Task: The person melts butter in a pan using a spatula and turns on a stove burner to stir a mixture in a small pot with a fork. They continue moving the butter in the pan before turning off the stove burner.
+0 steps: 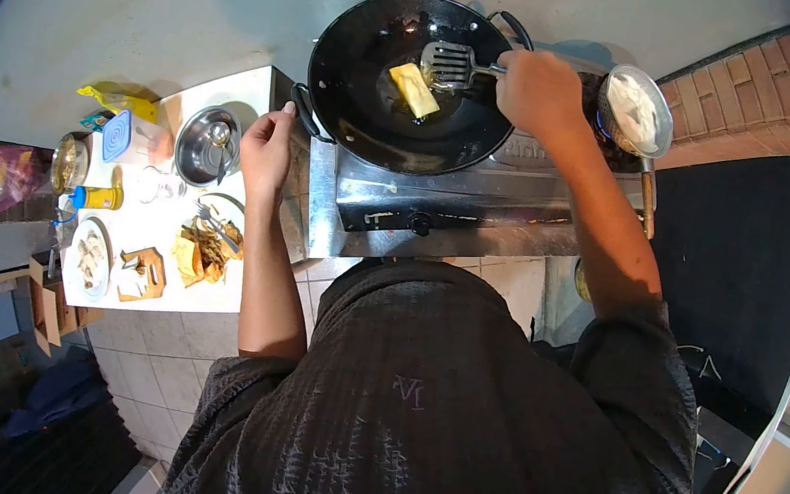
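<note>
My right hand grips the handle of a slotted metal spatula, reaching in over the right side of a black wok. The spatula's head lies inside the wok, right at the edge of a folded yellow slab of food that looks like egg or a pancake. Oil glistens around the slab. Beside the wok's left handle, my left hand is closed, thumb against the curled fingers, with nothing showing in it.
Under the wok stands a metal gas stove. To its right, a pan of white food sits over a flame. The white table at left carries a steel bowl, a plate of fried food, a yellow jar and a lidded tub.
</note>
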### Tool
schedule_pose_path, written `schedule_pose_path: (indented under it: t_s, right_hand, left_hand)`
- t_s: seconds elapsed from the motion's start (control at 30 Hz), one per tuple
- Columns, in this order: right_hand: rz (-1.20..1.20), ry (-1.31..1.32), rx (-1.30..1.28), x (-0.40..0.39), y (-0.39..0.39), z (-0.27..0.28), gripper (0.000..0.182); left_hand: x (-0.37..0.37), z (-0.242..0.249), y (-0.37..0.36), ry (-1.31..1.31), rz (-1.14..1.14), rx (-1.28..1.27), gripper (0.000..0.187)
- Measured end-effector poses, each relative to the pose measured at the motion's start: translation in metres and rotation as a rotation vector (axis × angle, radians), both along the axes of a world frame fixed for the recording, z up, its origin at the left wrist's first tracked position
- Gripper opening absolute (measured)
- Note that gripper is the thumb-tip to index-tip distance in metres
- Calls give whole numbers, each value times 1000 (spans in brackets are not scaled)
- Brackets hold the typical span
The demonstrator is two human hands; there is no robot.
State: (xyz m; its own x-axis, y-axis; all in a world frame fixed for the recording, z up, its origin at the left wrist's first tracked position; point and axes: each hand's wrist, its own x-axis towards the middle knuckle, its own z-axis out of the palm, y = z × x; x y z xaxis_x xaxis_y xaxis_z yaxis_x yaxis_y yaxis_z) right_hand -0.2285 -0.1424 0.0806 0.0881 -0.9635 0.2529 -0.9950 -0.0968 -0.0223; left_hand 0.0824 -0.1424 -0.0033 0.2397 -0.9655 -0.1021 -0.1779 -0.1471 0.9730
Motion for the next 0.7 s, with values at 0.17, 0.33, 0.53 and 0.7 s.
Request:
schedule_pose_path:
  t_s: [0.17, 0.33, 0.53, 0.7]
  right_hand:
    - [-38, -15, -13, 1, 5, 9, 14]
    - [-44, 21, -1, -1, 5, 5, 14]
    - [-68, 33, 42, -1, 5, 0, 13]
    - [-36, -65, -72, 3, 11, 9, 14]
  left_hand:
    - [3, -4, -1, -17, -23, 37, 30]
    - [0, -5, -1, -13, -27, -5, 29]
    - [-1, -5, -1, 13, -19, 1, 30]
    - [-2, -2, 2, -4, -16, -7, 30]
